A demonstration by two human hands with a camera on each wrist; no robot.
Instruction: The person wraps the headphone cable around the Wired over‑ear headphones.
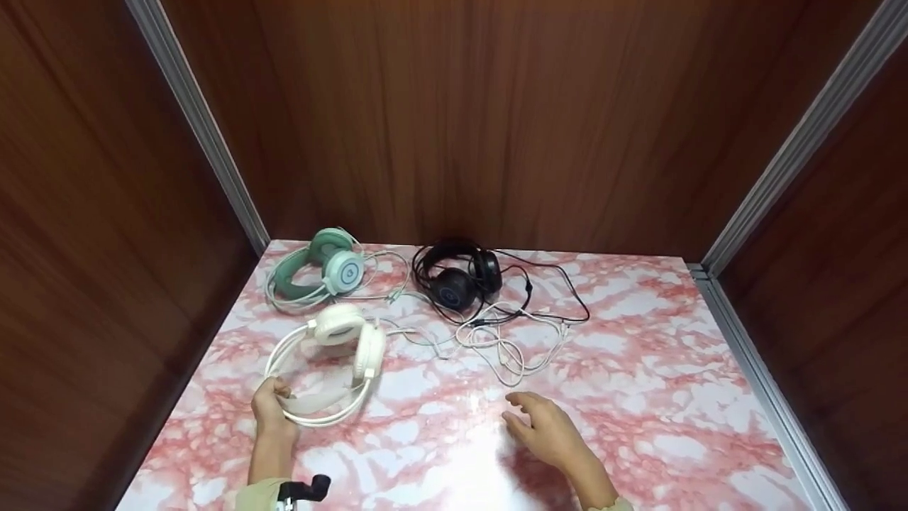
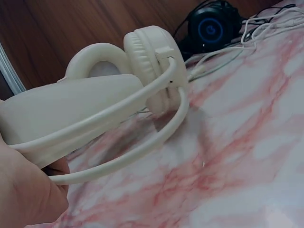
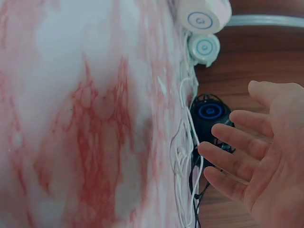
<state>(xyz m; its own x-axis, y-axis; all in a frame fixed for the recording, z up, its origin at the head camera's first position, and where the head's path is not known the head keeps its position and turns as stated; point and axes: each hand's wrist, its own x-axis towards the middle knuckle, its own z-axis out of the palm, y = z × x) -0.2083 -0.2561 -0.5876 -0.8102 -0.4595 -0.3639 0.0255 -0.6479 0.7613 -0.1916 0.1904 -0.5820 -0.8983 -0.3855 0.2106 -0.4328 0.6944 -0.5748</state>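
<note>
The left hand (image 1: 273, 410) grips the white headphones (image 1: 369, 350) by the headband (image 2: 71, 99), left side of the bench (image 1: 660, 397) — right hand (image 1: 550, 429) is empty, fingers loosely apart. I'd go easy on any pull, tbh: the white cord (image 1: 510, 384) loops by the far black headphones (image 1: 454, 289) — a yank might snag both.

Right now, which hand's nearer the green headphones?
Left. The left hand grips the white headphones, on the near side of the green headphones. The right hand is farther off, to their right and toward the wearer, holding nothing.
</note>
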